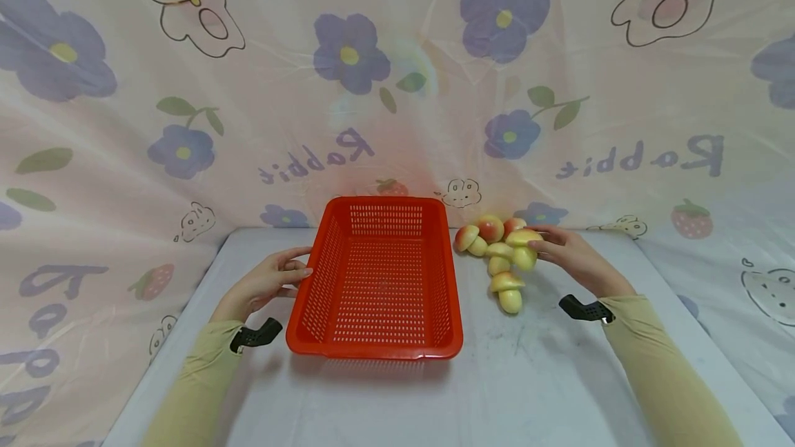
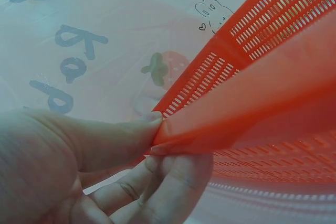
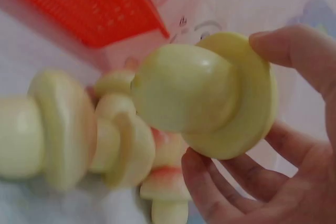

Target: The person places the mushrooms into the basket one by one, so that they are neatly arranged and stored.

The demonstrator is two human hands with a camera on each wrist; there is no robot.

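Observation:
My left hand point(image 1: 268, 283) pinches the left rim of a red plastic basket point(image 1: 297, 336), thumb above and fingers below the edge in the left wrist view. Nothing lies inside the basket. To its right, my right hand point(image 1: 574, 259) holds a yellow toy mushroom point(image 3: 184, 87) by its cap, between the thumb and fingers. Beneath and beside it lie several more toy mushrooms, among them a yellow one point(image 1: 508, 292) nearest the front and a red-capped one point(image 1: 470, 240) by the basket. In the right wrist view, another pale mushroom point(image 3: 63, 129) shows at the left.
A white-covered table point(image 1: 522, 385) carries everything. Behind it hangs a cloth point(image 1: 422, 130) printed with flowers and rabbits, close to the basket's far end. The mushroom cluster sits near the table's back edge, just right of the basket.

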